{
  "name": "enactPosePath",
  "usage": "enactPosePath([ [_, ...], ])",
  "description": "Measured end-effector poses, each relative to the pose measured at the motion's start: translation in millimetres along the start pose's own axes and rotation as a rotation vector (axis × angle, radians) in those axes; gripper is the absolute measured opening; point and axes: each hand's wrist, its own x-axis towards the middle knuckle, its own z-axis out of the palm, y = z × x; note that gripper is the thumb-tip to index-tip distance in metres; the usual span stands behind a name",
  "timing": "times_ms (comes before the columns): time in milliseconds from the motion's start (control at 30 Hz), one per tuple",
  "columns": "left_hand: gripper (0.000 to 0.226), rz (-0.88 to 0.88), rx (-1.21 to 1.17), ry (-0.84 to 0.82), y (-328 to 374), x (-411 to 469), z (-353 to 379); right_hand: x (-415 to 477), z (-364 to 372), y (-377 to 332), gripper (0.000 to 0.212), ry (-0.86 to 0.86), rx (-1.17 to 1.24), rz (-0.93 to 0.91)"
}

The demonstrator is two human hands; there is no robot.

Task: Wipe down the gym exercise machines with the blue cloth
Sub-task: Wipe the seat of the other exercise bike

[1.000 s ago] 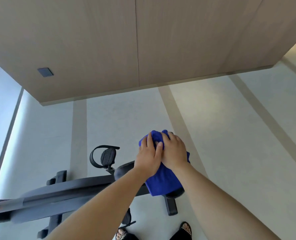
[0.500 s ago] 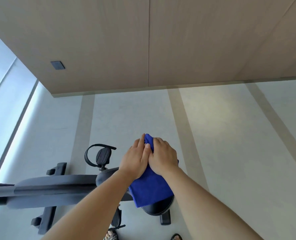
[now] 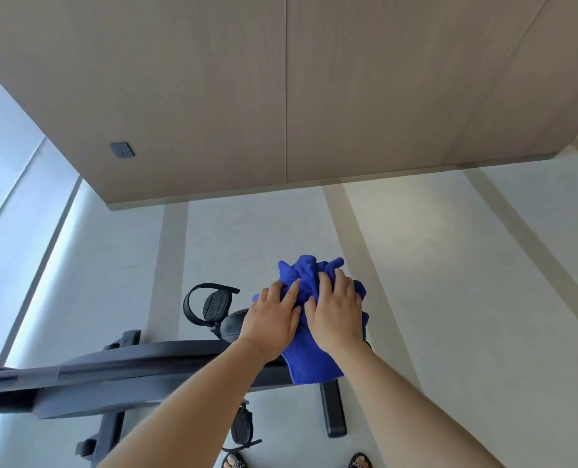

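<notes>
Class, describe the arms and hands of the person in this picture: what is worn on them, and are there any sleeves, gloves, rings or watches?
Both forearms are bare to the bottom edge of the picture; no sleeve shows. The left hand and right hand wear no gloves. No ring, watch or bracelet is visible on either hand or wrist. The fingernails look short and unpainted.

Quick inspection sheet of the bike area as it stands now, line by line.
Surface: pale floor with tan stripes.
Job's things: blue cloth bunched over the black exercise bike, covering its seat end.
Clutter: nothing seen.
Grippers: left hand and right hand side by side, both pressing on the cloth.
Cables: nothing seen.
Surroundings: wood-panel wall with a dark switch plate; strapped pedal; sandalled feet at bottom edge.
</notes>
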Motion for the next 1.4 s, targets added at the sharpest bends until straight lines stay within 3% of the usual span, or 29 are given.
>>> enactPosePath([
  [167,0.047,0.062,0.031,-0.01,-9,-12,-7,-32,-6,-15,0.039,0.08,-0.043,0.115],
  [333,0.036,0.18,0.073,-0.058,-20,-25,-14,-65,-5,-21,0.032,0.161,-0.121,0.09],
  [533,0.037,0.283,0.129,-0.162,-38,-30,-30,-74,-3,-36,0.036,0.04,-0.075,0.097],
  [800,0.061,0.182,0.077,-0.164,-92,-42,-44,-72,22,-69,0.051,-0.089,0.038,-0.038],
  [900,0.077,0.231,0.161,-0.127,-71,-45,-38,-76,24,-50,0.05,-0.077,0.067,-0.084],
  [1000,0.083,0.137,0.251,-0.091,-42,-46,-28,-80,19,-35,0.051,-0.084,0.13,-0.109],
  [1233,0.072,0.003,0.325,-0.064,1,-59,0,-81,3,-3,0.048,-0.054,0.345,-0.093],
  [1400,0.05,0.026,0.112,-0.004,46,-57,4,-88,-15,42,0.029,-0.043,0.533,0.012],
])
